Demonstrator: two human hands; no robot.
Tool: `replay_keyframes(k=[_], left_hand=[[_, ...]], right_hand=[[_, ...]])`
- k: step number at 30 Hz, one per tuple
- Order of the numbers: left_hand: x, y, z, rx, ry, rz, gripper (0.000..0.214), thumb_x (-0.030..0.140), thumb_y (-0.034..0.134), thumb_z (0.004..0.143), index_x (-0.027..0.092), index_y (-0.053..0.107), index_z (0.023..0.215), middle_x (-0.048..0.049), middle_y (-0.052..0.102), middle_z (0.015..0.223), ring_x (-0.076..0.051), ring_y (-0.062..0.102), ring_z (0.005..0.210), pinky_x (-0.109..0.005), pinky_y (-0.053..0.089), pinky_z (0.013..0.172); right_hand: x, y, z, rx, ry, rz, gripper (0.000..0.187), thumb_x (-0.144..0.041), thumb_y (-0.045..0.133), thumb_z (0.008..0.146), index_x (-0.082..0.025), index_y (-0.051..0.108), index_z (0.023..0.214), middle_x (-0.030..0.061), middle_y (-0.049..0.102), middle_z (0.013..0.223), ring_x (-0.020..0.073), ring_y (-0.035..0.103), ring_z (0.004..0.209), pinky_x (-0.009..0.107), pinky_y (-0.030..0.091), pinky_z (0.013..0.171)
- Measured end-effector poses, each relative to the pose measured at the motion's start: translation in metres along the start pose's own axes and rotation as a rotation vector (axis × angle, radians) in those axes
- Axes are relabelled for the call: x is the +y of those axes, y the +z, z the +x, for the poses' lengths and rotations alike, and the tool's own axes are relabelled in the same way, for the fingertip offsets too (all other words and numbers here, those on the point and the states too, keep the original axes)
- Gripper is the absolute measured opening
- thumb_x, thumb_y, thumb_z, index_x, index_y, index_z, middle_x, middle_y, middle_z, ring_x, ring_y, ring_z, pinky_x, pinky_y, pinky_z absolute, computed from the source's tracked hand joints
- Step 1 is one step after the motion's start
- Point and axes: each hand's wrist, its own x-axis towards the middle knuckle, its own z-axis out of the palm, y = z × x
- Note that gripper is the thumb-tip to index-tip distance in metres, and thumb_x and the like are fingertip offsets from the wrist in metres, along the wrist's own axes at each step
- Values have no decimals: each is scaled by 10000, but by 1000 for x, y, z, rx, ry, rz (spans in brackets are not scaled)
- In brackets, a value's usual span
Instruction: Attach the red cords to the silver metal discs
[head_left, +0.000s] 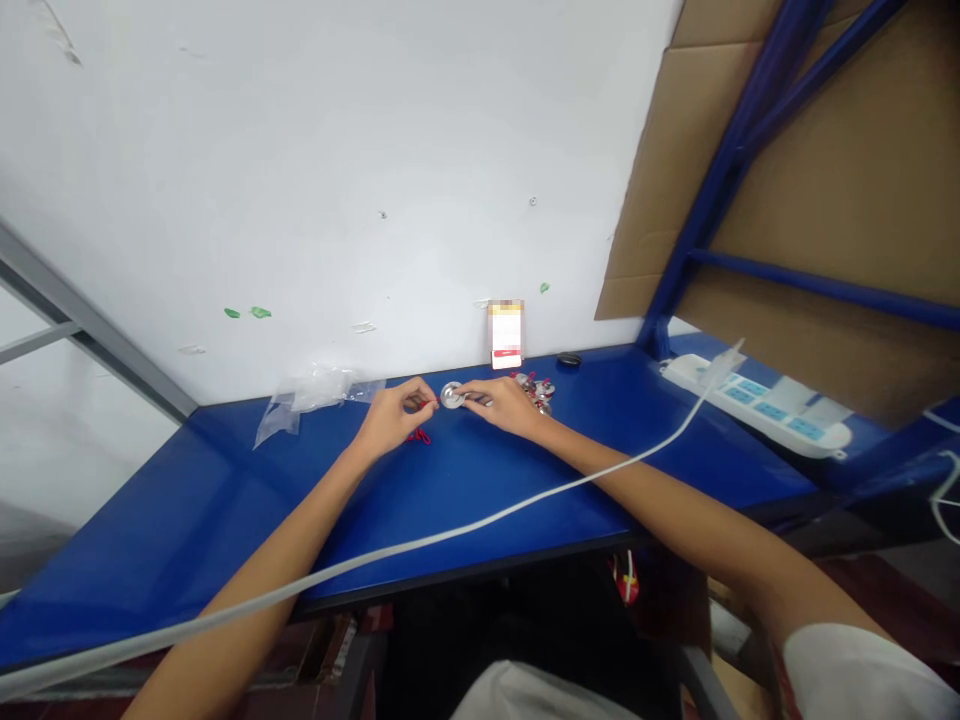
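My left hand (396,416) is closed in a pinch, with a bit of red cord at its fingertips. Just beneath it, more looped red cord (423,437) shows against the blue table (480,480). Between thumb and fingers, my right hand (504,404) grips a small round silvery disc (451,396); its exact kind is too small to make out. The disc's edge is close to the left fingertips, and whether the cord touches it I cannot tell. Behind the right hand lies a pile of shiny round pieces with red cords (541,388), partly covered by the hand.
Crumpled clear plastic bags (322,390) lie left at the wall. A lit phone (506,335) leans upright there, beside a small black case (569,359). A white power strip (757,405) sits right. A white cable (480,522) crosses in front of both forearms.
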Motion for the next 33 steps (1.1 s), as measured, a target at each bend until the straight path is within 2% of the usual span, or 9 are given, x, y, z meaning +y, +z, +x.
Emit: replay_keyframes(k=[5,10,15,20,25,33], left_hand=[[5,14,-2,-4,47,76,201,335,661,1006,245,748,1163,-21,833,1008,-196,773,857,-307,584,821],[2,13,-2,62,92,172,190,345,695,1003,256,841,1089,-38,840,1015,-210,763,834,-314,570,789],[2,13,-1,112,100,120,206,354,692,1012,273,872,1074,-59,840,1074,-239,781,916,-352,584,833],[1,17,-1,127,59,67,176,337,717,989,276,876,1036,-58,840,1082,-249,790,951,-376,614,869],[0,21,-4,152,-16,-24,162,321,770,947,234,850,1057,-54,850,996,-236,806,870,-353,643,830],[1,19,-4,78,52,243,157,334,708,985,250,839,996,-36,812,968,-179,743,760,-288,566,736]], right_hand=[[-4,4,-1,-13,9,75,340,-154,706,984,-319,801,1266,-21,847,1154,211,834,1012,308,642,929],[-6,4,-1,0,-23,56,302,-153,712,980,-303,817,1220,-16,853,1124,207,835,998,292,636,915],[-11,5,-2,-21,-53,56,301,-154,686,1002,-318,815,1219,-29,851,1126,199,826,1038,284,624,939],[-13,5,-2,-27,-30,31,329,-152,686,997,-323,807,1250,-27,854,1115,208,828,1039,294,630,937],[-13,6,-3,-21,-35,19,330,-140,688,986,-310,796,1247,-26,853,1123,197,829,1041,279,627,942],[-15,7,-4,-21,-53,19,290,-136,674,990,-285,787,1211,-15,848,1147,183,827,1033,266,621,937]])
